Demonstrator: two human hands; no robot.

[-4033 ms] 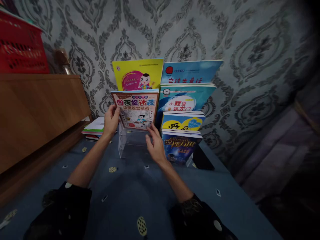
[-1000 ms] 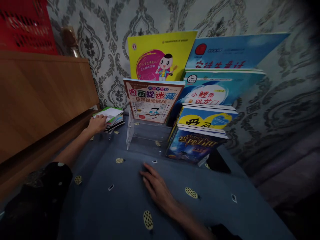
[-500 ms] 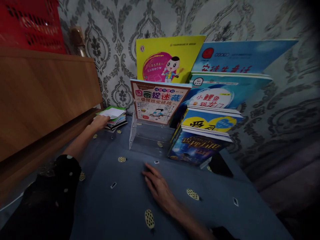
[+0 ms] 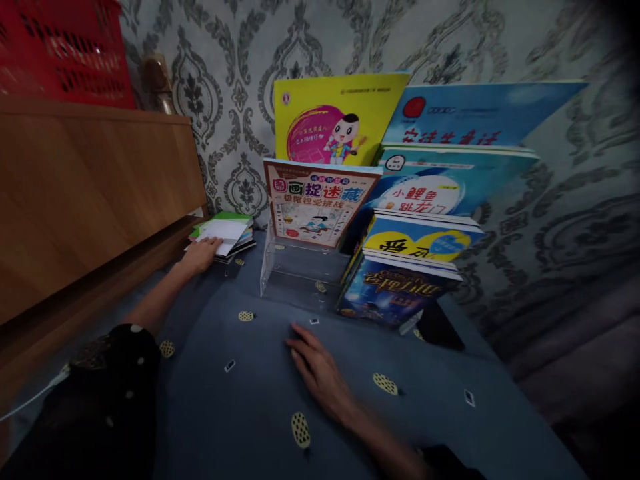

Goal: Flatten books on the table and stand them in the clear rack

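1. Grey damask wallpaper (image 4: pixel 240 100) backs the scene, and a blue cloth (image 4: pixel 260 413) with small dotted patches covers the surface below.
2. The left hand (image 4: pixel 200 255) reaches far left to a low stack of thin booklets (image 4: pixel 227 230), its fingertips at the near edge of the white top cover. I cannot tell whether it grips or only touches.
3. That stack lies flat on the cloth, tucked against the wooden cabinet (image 4: pixel 90 187) and just left of the clear acrylic rack (image 4: pixel 295 273).
4. The right hand (image 4: pixel 320 373) lies palm down on the cloth in front of the rack, fingers loosely spread, holding nothing.
5. The rack's two lower left tiers show bare. A hide-and-seek picture book (image 4: pixel 315 203) stands above them, with a yellow book (image 4: pixel 335 120) behind it.
6. The rack's right side is full, from front to back: a dark starry book (image 4: pixel 390 290), a yellow-and-blue book (image 4: pixel 415 240), a light-blue book (image 4: pixel 440 183) and a tall blue book (image 4: pixel 475 113).
7. A red basket (image 4: pixel 60 53) sits on top of the cabinet.
8. Dark dotted sleeves (image 4: pixel 110 400) cover both forearms near the camera.
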